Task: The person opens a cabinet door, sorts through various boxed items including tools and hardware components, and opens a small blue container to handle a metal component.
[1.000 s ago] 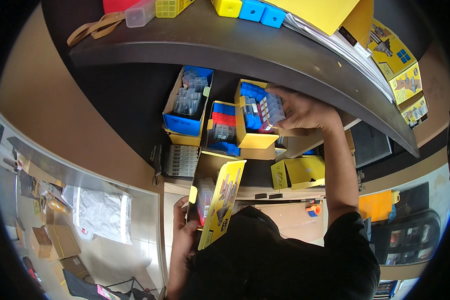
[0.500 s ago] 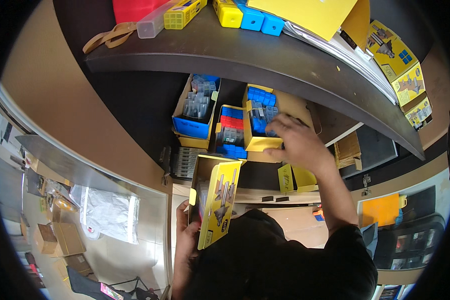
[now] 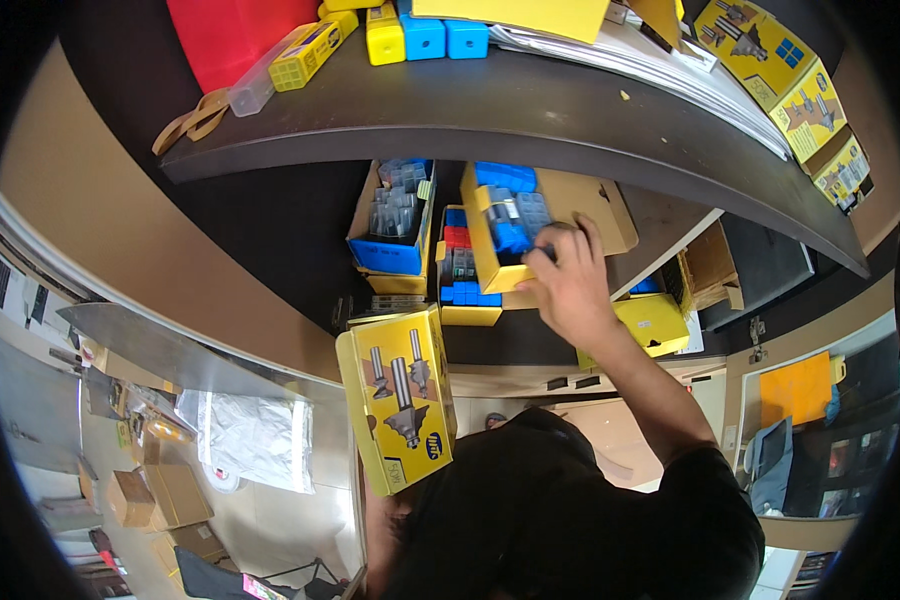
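My right hand [image 3: 577,290] grips the front corner of an open yellow cardboard box [image 3: 492,276] on the lower shelf, fingers over its rim. Blue and clear plastic cases [image 3: 510,205] fill that box, and it sits tilted. From my left forearm [image 3: 382,545] a yellow carton [image 3: 402,395] printed with cutter bits is held up in front of the shelf; it hides the left hand's fingers. Beside the gripped box stands another yellow box [image 3: 470,316] with red and blue cases, partly covered. Further left is a blue-fronted box [image 3: 385,255] of clear cases.
Above runs a dark shelf [image 3: 510,125] with yellow and blue plastic tubes [image 3: 425,38], papers and cartons [image 3: 760,60]. A yellow box [image 3: 655,325] lies right of my right hand. Cabinet doors stand open at both sides; cardboard boxes [image 3: 175,490] are on the floor at left.
The carton in my left hand has turned, its printed face now toward me and covering the fingers. My right hand has closed on the blue-case box, which has shifted left and tilted.
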Demonstrator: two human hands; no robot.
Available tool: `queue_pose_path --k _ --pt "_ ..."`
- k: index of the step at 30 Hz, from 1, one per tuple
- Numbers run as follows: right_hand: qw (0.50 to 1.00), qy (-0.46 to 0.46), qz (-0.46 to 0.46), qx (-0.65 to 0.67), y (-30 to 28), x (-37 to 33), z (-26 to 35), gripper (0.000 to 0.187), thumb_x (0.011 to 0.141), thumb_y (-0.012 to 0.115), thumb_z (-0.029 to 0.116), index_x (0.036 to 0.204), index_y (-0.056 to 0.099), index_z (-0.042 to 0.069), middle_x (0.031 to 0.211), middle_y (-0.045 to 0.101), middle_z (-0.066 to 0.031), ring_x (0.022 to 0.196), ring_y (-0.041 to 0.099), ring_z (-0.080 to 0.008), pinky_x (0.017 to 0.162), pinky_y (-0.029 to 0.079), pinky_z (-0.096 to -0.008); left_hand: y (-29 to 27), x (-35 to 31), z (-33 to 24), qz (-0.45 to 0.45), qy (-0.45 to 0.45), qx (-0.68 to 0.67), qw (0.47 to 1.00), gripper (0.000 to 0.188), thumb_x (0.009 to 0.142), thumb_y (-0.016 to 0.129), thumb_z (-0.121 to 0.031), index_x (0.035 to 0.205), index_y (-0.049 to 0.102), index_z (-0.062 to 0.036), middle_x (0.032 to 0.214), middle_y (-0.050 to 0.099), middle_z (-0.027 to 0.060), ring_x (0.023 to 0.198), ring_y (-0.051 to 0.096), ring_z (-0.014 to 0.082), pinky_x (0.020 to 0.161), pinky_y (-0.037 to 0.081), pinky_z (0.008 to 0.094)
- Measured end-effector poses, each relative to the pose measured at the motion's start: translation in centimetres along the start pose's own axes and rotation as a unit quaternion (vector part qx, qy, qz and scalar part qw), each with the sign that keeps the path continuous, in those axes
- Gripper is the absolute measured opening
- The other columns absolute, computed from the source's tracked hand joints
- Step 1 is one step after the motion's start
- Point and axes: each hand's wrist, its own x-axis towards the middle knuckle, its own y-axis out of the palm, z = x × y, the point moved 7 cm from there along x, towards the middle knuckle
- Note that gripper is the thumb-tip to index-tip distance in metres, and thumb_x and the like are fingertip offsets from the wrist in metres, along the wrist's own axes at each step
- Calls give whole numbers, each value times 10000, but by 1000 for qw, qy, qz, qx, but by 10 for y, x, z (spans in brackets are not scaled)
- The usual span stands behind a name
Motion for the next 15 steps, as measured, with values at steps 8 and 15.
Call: queue_pose_path --k 8,15 --pt "995 -5 32 -90 41 20 76 220 906 653 176 1081 705 53 1166 636 -116 1249 600 -311 1280 318 -623 9 23 -6 31 1 14 999 647 959 632 -83 1579 456 -144 1557 602 113 1354 653 308 1081 590 478" --pt "983 -86 -140 84 13 5 104 349 922 732 154 1267 744 101 1246 674 -98 1266 620 -251 1199 388 -531 -2 17 0 32 -13 17 999 640 964 633 -97 1579 460 -145 1554 606 111 1353 654 306 1082 589 479"
